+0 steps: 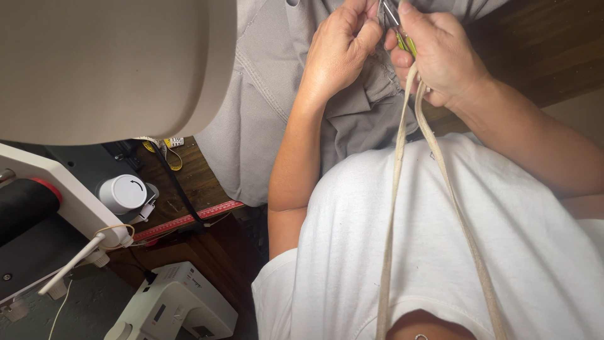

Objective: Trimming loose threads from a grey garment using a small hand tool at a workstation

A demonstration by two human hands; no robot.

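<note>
Grey garment (pixel 277 82) w/ topstitched seams lies crumpled on dark wood table (pixel 189 179); left hand (pixel 336 53) pinches its fabric, right hand (pixel 440 53) closed around small green-handled snips (pixel 402 34) at the seam. Beige tape (pixel 393 189) hangs from neck; red ruler (pixel 185 220), white sewing machine (pixel 176 305) at left

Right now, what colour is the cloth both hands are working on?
Grey, with stitched seams; the cloth shows best in the head view.

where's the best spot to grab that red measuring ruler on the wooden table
Grip the red ruler at its bare middle, pinching its long edges from above. It lies flat on the wooden table, and a black strap crosses its right end.
</note>
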